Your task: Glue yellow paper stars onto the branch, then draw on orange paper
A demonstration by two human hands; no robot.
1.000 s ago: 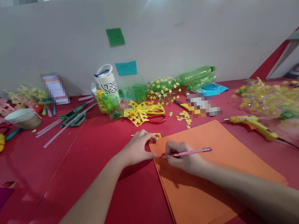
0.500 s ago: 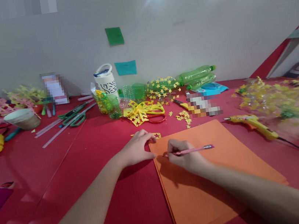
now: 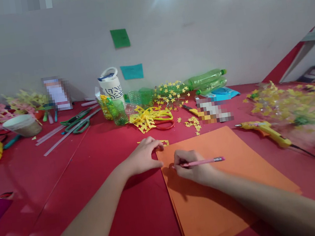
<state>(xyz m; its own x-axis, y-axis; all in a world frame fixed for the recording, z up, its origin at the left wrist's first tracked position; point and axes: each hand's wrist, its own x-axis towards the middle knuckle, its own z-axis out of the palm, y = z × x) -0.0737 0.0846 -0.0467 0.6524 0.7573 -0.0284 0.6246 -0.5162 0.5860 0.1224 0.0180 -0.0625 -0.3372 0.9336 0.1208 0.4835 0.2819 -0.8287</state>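
Note:
A pink pencil (image 3: 201, 162) is pinched in my right hand (image 3: 193, 166), its eraser end pointing right and its tip near the left edge of the orange paper (image 3: 230, 197). More than one orange sheet lies in the stack, slightly offset at the bottom. My left hand (image 3: 145, 155) rests at the upper left corner of the paper, thumb and fingers apart, fingertips touching the edge. Just behind those fingers lies a yellow paper scrap (image 3: 165, 142) with a star-shaped hole. Whatever mark the pencil leaves is too small to make out.
Behind the paper lie yellow cut-outs (image 3: 143, 120), scissors (image 3: 166, 124), small stars (image 3: 193, 122) and a cutter (image 3: 193, 111). A yellow glue gun (image 3: 267, 130) with its cord lies right. Green bottles (image 3: 207, 79) and a white cup (image 3: 111, 88) stand before the partition (image 3: 192, 35).
My right hand and the pencil have shifted slightly left and down on the paper. The left hand stays at the corner.

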